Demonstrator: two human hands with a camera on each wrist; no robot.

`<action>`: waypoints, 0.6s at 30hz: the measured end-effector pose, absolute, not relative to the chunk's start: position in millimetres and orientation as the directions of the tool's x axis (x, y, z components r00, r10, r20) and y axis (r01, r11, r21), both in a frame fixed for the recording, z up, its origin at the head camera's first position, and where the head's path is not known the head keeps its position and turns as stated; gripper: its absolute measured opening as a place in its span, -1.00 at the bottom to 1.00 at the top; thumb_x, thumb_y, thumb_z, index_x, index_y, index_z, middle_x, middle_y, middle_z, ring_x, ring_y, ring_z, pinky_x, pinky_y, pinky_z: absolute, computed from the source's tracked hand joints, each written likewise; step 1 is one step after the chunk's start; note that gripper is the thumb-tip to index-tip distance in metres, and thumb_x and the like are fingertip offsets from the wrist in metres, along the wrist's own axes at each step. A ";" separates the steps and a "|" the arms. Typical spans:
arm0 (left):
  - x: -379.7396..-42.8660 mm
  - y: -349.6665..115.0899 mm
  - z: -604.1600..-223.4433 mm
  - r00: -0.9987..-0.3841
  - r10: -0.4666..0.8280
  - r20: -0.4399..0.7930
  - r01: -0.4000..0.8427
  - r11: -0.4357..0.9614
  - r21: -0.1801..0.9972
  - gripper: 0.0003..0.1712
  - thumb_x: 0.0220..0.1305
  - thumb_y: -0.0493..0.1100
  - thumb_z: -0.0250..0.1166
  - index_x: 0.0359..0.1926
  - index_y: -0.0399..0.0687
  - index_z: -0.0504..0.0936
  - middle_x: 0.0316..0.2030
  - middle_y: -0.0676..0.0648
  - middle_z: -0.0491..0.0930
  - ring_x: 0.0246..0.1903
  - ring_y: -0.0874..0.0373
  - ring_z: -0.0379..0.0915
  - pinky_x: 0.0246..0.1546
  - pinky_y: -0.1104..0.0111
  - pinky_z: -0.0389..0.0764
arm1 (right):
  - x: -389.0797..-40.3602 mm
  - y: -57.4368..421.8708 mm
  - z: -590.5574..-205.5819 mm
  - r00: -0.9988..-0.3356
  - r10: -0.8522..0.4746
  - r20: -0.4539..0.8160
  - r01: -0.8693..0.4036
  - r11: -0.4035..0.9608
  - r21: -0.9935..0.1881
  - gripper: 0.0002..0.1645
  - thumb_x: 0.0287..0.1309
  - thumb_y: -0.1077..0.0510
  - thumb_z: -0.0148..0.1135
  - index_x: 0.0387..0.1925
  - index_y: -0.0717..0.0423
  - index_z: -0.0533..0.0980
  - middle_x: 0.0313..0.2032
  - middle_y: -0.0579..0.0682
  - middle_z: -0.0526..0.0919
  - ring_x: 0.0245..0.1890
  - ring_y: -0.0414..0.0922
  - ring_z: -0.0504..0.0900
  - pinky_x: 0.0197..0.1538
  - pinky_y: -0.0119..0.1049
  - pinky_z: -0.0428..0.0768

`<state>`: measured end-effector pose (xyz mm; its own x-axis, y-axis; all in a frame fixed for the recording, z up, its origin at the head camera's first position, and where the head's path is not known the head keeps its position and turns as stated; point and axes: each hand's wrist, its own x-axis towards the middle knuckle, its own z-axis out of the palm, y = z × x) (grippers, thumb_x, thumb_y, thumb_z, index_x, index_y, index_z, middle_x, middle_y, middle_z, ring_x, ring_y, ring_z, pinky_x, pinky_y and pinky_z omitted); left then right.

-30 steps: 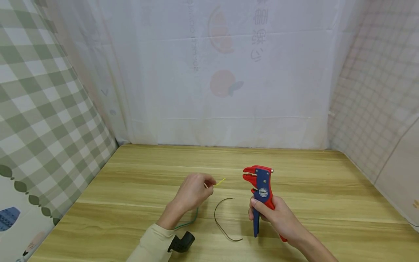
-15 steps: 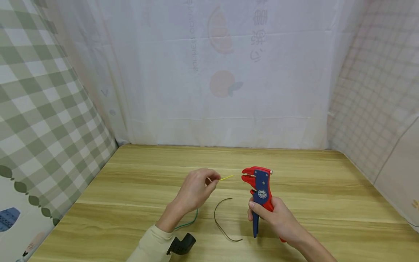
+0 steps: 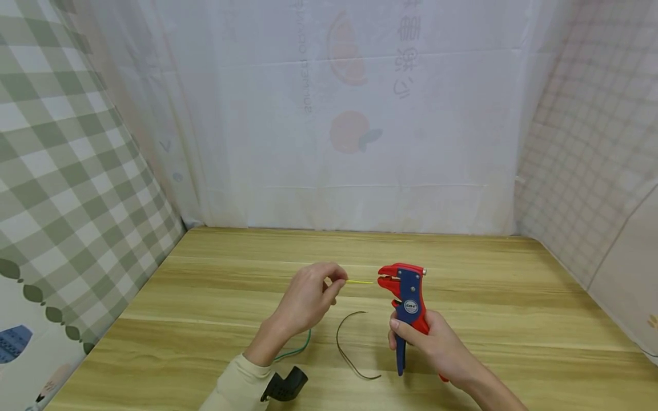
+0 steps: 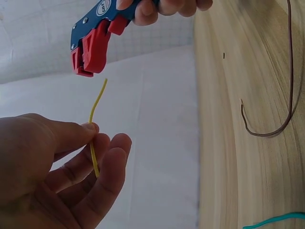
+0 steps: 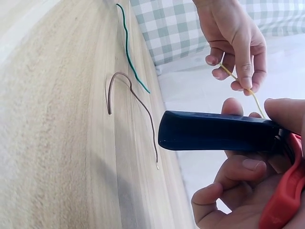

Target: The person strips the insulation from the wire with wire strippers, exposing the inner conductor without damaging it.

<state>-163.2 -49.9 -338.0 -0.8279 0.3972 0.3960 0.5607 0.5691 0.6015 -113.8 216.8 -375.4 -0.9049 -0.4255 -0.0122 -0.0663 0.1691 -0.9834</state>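
Between thumb and index fingertip, my left hand (image 3: 308, 294) pinches a short yellow wire (image 3: 361, 281). One end of the wire points right, just short of the nose of the wire stripper (image 3: 410, 288). My right hand (image 3: 437, 339) grips this red and blue tool by its handles, its red nose facing left. In the left wrist view, a small gap separates the yellow wire (image 4: 98, 101) from the tool's red jaws. The right wrist view shows the blue handle (image 5: 214, 131) across the right fingers; the tool's nose is out of that view.
On the wooden table (image 3: 231, 291) a curved brown wire (image 3: 340, 345) lies between the hands. A green wire (image 3: 300, 349) lies partly behind the left wrist. A tiny dark scrap (image 4: 223, 56) lies near the brown wire. Fabric walls (image 3: 360, 205) enclose the back and sides.
My left hand has moved slightly right and up, bringing the yellow wire toward the tool's nose and more level. More of the wire shows. The wire stripper has shifted slightly left and down.
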 end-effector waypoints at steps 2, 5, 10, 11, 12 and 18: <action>-162.4 -49.8 -337.2 -0.831 0.389 0.399 0.557 0.561 0.613 -0.93 0.46 -0.31 0.33 -0.15 -0.09 0.72 -0.27 0.00 0.72 -0.58 0.33 0.58 -0.41 0.47 0.57 | -113.4 216.3 -376.2 -0.901 -0.434 0.007 -0.087 0.164 -0.983 -0.60 0.60 0.12 0.09 0.02 0.49 0.44 -0.34 -0.05 0.71 -0.20 -0.02 0.69 0.08 -0.36 0.54; -161.4 -49.2 -335.8 -0.835 0.371 0.407 0.550 0.552 0.626 -0.93 0.45 -0.32 0.33 -0.16 -0.09 0.71 -0.28 0.00 0.72 -0.58 0.32 0.57 -0.43 0.47 0.56 | -112.6 215.3 -376.7 -0.896 -0.444 0.031 -0.112 0.158 -0.981 -0.62 0.60 0.14 0.08 0.00 0.49 0.44 -0.34 -0.06 0.71 -0.21 -0.02 0.69 0.06 -0.35 0.54; -159.9 -48.4 -334.0 -0.838 0.349 0.419 0.546 0.545 0.636 -0.95 0.44 -0.32 0.34 -0.18 -0.11 0.72 -0.33 -0.01 0.73 -0.59 0.28 0.58 -0.49 0.48 0.55 | -112.1 214.0 -376.9 -0.891 -0.452 0.044 -0.126 0.153 -0.980 -0.62 0.61 0.14 0.07 0.00 0.51 0.44 -0.34 -0.06 0.71 -0.20 -0.03 0.69 0.06 -0.36 0.54; -159.6 -48.4 -333.9 -0.838 0.348 0.420 0.545 0.545 0.637 -0.95 0.44 -0.31 0.34 -0.19 -0.11 0.72 -0.34 -0.01 0.73 -0.59 0.28 0.58 -0.49 0.48 0.54 | -112.0 214.0 -376.9 -0.890 -0.453 0.043 -0.126 0.154 -0.980 -0.61 0.61 0.14 0.07 0.00 0.52 0.44 -0.34 -0.06 0.71 -0.20 -0.03 0.69 0.06 -0.36 0.54; -159.4 -48.3 -333.8 -0.837 0.348 0.422 0.546 0.544 0.637 -0.95 0.44 -0.31 0.35 -0.19 -0.10 0.72 -0.35 0.00 0.73 -0.59 0.28 0.58 -0.49 0.49 0.54 | -111.9 214.0 -377.0 -0.890 -0.454 0.039 -0.122 0.155 -0.980 -0.61 0.61 0.14 0.07 0.02 0.51 0.43 -0.33 -0.05 0.71 -0.20 -0.03 0.69 0.06 -0.36 0.54; -158.8 -48.2 -333.9 -0.832 0.352 0.429 0.555 0.545 0.629 -0.96 0.43 -0.29 0.36 -0.21 -0.09 0.73 -0.40 0.04 0.72 -0.59 0.32 0.57 -0.49 0.49 0.55 | -111.9 213.3 -377.5 -0.891 -0.452 0.029 -0.117 0.167 -0.979 -0.60 0.61 0.13 0.07 0.02 0.52 0.44 -0.33 -0.06 0.72 -0.20 -0.05 0.69 0.06 -0.36 0.54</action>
<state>-158.8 -48.2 -333.9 -0.8319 0.3518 0.4292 0.5548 0.5448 0.6288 -111.9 213.3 -377.5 -0.8915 -0.4521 0.0291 -0.1168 0.1673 -0.9790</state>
